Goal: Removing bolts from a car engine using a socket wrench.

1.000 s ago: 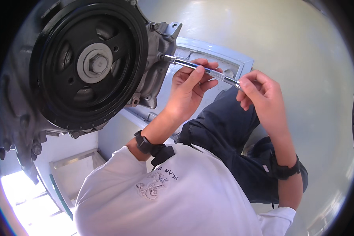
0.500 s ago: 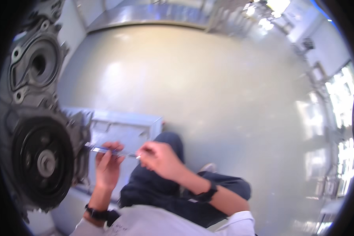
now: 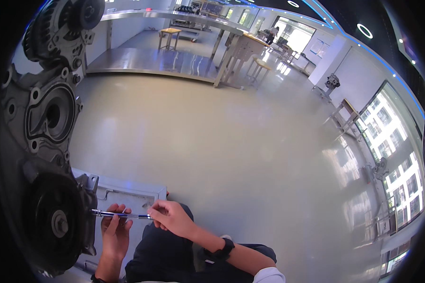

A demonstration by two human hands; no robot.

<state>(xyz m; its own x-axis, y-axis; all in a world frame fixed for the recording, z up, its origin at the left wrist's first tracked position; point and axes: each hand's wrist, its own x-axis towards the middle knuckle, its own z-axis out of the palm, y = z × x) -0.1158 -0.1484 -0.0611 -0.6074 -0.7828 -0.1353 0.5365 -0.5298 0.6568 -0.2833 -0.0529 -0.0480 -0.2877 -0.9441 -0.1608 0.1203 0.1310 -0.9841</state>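
A slim, shiny metal rod-shaped tool (image 3: 136, 216), which looks like a socket extension bar, lies nearly level between my hands. My left hand (image 3: 115, 232) has its fingers and thumb around the middle of it. At the right end, my right hand (image 3: 171, 219) grips it with curled fingers, which hide that end. The tool's left tip meets or comes very near the side of an engine (image 3: 90, 200); I cannot tell whether it sits on a fastener. On the engine's front is a large black pulley (image 3: 41, 221) with a central bolt (image 3: 60, 223).
Above the pulley are a round metal housing opening (image 3: 54, 115) and an alternator (image 3: 52, 35). A pale metal stand (image 3: 141, 191) lies below my hands. Farther off are a steel bench (image 3: 148, 63), wooden-topped stools (image 3: 170, 31), another engine (image 3: 332, 82) and a person (image 3: 272, 35).
The view has tilted up, so the engine and my hands appear lower and more of the room shows. Both hands stay on the tool beside the engine.
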